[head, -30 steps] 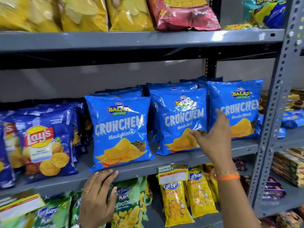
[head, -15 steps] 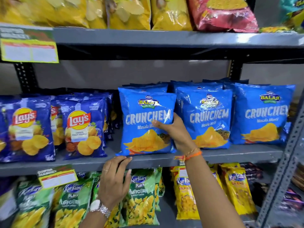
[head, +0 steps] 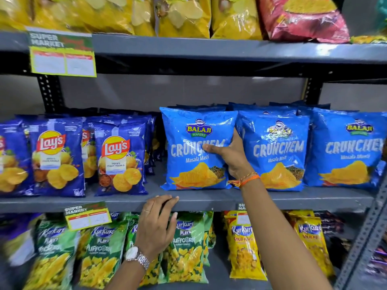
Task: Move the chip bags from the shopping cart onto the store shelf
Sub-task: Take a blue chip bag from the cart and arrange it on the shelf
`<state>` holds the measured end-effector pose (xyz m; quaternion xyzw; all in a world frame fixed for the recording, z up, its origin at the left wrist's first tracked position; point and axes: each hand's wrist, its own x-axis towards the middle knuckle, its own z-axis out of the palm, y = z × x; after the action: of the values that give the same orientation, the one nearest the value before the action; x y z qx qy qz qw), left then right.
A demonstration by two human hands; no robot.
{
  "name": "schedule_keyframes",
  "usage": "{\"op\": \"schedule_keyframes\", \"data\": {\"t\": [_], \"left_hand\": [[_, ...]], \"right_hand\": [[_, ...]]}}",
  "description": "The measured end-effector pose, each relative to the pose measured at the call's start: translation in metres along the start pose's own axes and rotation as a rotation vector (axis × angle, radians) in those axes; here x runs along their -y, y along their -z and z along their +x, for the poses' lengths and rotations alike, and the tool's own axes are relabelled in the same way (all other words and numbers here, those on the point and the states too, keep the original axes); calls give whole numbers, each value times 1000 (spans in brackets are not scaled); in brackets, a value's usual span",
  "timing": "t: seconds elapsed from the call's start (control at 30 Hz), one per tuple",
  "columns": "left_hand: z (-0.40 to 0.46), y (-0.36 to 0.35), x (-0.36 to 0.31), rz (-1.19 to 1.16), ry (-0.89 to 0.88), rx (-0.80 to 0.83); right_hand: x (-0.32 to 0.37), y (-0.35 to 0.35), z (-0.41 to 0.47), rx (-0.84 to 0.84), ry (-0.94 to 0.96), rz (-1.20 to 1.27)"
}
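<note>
Head view. We look at a grey metal store shelf (head: 209, 198) stocked in three tiers. On the middle tier stand three glossy light-blue Crunchem chip bags; the leftmost blue Crunchem bag (head: 194, 151) is upright near the front edge, just beside the middle Crunchem bag (head: 276, 151), with the right Crunchem bag (head: 347, 147) further along. The right hand (head: 228, 155) (an orange thread band at the wrist) grips the right edge of the leftmost bag: the thumb lies across the printed front at the word "Crunchem", while the fingers curl behind the bag, between it and its neighbour. The left hand (head: 156, 225) holds nothing; it is loosely open, palm toward the shelf, its fingertips resting on the front lip of the middle tier below the held bag, a ring on one finger and a silver metal wristwatch (head: 137, 257) on the wrist. To the left on the same tier stand dark-blue Lay's chip bags (head: 120, 162). Below hang green Kurkure Puffcorn packets (head: 186, 243) and yellow Kurkure packets (head: 245, 243); above lie yellow chip bags (head: 184, 15) and a red snack bag (head: 303, 17). Yellow-green paper price tags (head: 62, 55) hang from the shelf edges.
</note>
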<state>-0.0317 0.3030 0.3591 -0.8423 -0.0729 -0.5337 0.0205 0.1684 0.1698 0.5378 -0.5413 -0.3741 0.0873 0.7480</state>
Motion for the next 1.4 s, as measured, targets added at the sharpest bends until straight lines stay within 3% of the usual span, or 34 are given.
{"op": "schedule_keyframes", "data": {"t": [0.43,0.6,0.77,0.87,0.93,1.03,1.1,1.4], "left_hand": [[-3,0,2,-21,13,33],[-2,14,6,-68,-25,99],[0,59,34,-17,-56,59],[-1,94,75,74,1,6],[-5,114,103,117,65,-40],[-18,135,143,160,153,-61],[-29,140,166,172,176,-31],[-51,139,213,138,107,-35]], "right_hand": [[-2,6,5,24,-14,-106],[11,-2,-15,-100,-18,-271],[26,-24,-60,-323,159,-748],[22,-66,-87,-423,389,-799],[13,-101,-99,-302,396,-646],[-5,-154,-98,27,155,-542],[-19,-179,-89,125,34,-556],[-53,-214,-75,36,-3,-653]]}}
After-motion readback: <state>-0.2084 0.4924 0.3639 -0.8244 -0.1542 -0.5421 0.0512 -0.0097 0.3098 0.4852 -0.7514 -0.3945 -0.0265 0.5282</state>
